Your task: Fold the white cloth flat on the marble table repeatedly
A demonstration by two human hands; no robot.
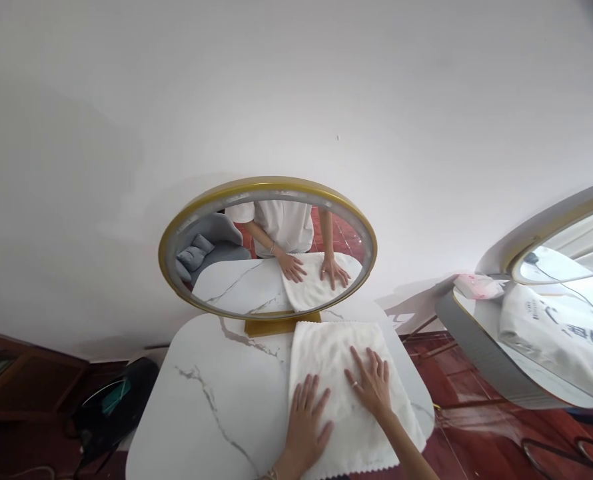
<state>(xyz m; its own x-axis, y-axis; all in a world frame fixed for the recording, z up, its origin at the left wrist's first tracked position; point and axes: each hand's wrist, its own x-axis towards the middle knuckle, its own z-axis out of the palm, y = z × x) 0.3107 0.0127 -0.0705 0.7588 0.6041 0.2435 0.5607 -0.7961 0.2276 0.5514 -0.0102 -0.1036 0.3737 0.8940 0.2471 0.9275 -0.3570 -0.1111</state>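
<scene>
A white towel (344,427) with a scalloped edge lies spread over the right part of a white marble-patterned table (201,400). My left hand (306,420) rests flat near the towel's left edge, fingers apart and pointing away from me. Farther up on the cloth, my right hand (370,379) presses down with its fingers spread; a ring shows on one finger. Slight ripples run across the towel around my fingertips. Neither hand grips anything.
A gold-framed oval mirror (271,250) on a gold base (276,325) stands at the table's back, reflecting both hands. At right, another table (481,317) holds white printed fabric (541,320), a pink-white packet (478,285) and a mirror. A black bag-like item (119,397) is at lower left.
</scene>
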